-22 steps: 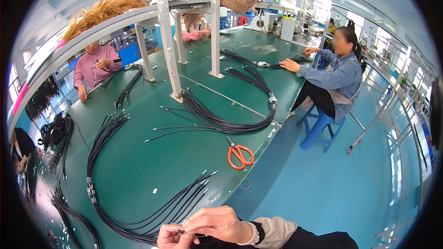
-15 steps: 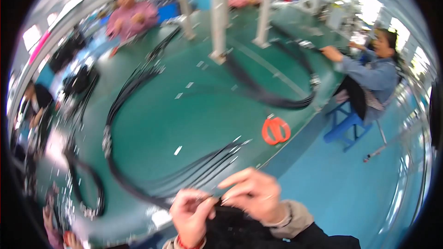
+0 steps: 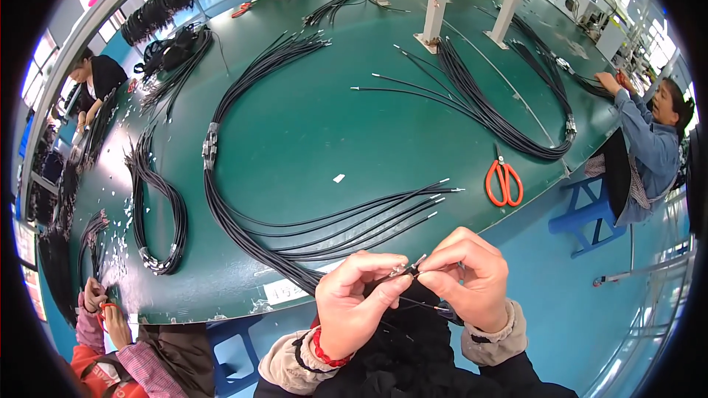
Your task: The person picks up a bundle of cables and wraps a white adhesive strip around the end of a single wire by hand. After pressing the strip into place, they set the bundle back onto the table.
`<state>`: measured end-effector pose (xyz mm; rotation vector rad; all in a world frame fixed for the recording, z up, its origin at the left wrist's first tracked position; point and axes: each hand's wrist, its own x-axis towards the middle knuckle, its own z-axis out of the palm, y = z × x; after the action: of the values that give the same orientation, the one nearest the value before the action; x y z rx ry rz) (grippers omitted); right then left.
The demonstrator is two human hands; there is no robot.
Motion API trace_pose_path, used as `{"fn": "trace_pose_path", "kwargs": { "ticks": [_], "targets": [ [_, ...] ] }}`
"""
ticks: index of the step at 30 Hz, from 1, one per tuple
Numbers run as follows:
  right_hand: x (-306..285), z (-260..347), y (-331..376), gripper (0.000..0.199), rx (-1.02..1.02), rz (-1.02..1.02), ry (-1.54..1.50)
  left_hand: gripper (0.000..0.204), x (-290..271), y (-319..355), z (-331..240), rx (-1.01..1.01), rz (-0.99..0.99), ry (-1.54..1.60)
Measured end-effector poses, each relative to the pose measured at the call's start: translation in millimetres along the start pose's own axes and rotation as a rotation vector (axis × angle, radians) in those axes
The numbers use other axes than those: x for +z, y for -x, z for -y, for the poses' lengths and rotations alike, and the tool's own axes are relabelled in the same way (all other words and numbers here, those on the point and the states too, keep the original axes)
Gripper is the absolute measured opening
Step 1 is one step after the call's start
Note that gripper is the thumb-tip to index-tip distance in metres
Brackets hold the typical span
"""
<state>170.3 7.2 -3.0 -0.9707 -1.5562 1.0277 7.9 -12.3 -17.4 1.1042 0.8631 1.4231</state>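
Green table [image 3: 295, 147], black cable bundles [image 3: 226, 217] across it, blue floor [image 3: 538, 273] alongside; left hand [image 3: 352, 298], right hand [image 3: 472, 276] pinch cable ends [image 3: 402, 271].

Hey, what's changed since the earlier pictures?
The view has swung down and left, so the left hand and right hand show higher in the picture. No new grasp or release is clear. The orange-handled scissors and white scrap stayed on the green table.

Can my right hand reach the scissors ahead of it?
Probably yes: the scissors lie on the table just beyond the right hand, nothing between, though it seems busy with a cord.
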Motion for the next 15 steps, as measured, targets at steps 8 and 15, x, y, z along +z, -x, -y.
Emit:
{"fn": "trace_pose_path", "kwargs": {
  "ticks": [8, 15],
  "targets": [
    [11, -7, 3, 0.012, -0.011, -0.043, 0.006, 0.022, -5, 4, 9, 0.031, -0.03, 0.012],
    [18, -9, 4, 0.011, -0.004, -0.105, -0.047, 0.021, -1, 4, 11, 0.053, -0.068, -0.02]
  ]
}}
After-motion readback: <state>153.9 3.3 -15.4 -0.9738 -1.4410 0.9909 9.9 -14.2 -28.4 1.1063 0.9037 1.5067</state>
